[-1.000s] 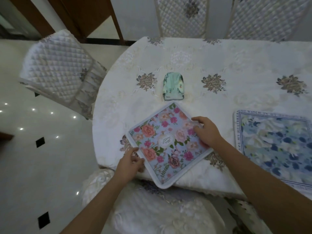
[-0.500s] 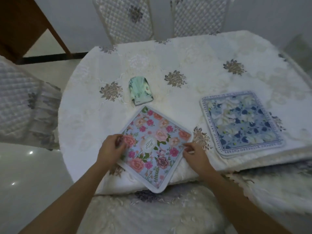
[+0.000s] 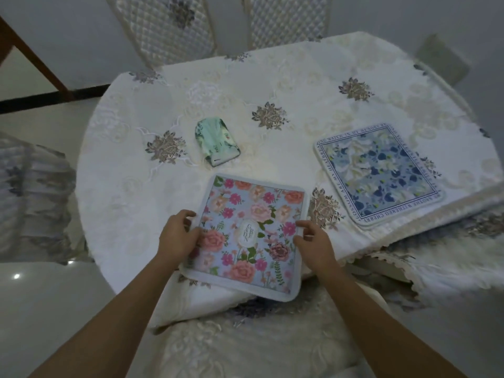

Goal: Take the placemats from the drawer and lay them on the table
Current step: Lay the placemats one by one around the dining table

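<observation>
Our left fingers [image 3: 188,214] curl over the left edge of the pink floral placemat [image 3: 251,236] and grip it. Our right fingers [image 3: 305,223] are bent at its right edge and touch it, though we cannot tell if they pinch. The placemat lies at 6 o'clock on the surface [image 3: 131,186], its near corner hanging past the rim.

We judge this to be the laying step, with the placemat being squared up. Next we would slide it toward 12 o'clock until it lies fully on the surface, then let go.

The blue placemat [image 3: 379,173] lies flat at 2 o'clock, apart from the pink one. A green pouch [image 3: 216,144] sits at 11 o'clock, near its far corner.
</observation>
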A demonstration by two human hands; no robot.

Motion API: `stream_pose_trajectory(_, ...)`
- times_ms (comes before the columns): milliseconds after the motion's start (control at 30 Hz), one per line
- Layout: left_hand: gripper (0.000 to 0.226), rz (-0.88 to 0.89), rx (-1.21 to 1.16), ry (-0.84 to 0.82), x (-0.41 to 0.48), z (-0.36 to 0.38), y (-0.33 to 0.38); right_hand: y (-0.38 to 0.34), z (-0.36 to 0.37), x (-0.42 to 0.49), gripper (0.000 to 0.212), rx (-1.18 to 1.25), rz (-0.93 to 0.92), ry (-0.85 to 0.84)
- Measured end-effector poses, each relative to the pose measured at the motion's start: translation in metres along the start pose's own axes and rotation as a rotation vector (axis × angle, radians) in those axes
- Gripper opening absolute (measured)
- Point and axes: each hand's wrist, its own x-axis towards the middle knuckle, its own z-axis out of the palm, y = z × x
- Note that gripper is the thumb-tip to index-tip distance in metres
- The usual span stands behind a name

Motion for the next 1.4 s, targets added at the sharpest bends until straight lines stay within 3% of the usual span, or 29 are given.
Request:
stream_pose_trajectory(200,0.030,-0.125,-0.173,-0.031,-0.043,0.011,-0.017,-0.018,-0.009,0.024,0.037,-0.228,-0.202,-0.017)
stream_pose_trajectory(533,0.025,0.006,-0.284,0.145,-0.062,0.007,0.023,-0.066,-0.027,0.062,0.035,-0.376,-0.469,-0.030)
stream_pose_trajectory(733,0.039,-0.148,-0.218,0.071,-0.062,0.028,0.008,-0.040,-0.033,0.089,0.040,-0.601,-0.431,-0.196)
stream_pose_trajectory(867,0.050,-0.243,-0.208,0.071,-0.065,0.041,-0.005,-0.010,-0.041,0.084,0.045,-0.617,-0.436,-0.162)
stream_pose_trajectory(1267,0.046,-0.115,0.040,0.168,-0.055,0.045,0.012,-0.019,-0.037,0.086,0.041,-0.600,-0.546,-0.152)
stream_pose_trajectory(1400,0.044,-0.085,-0.004,0.254,-0.035,0.045,0.026,-0.038,-0.020,0.091,0.043,-0.616,-0.588,-0.219)
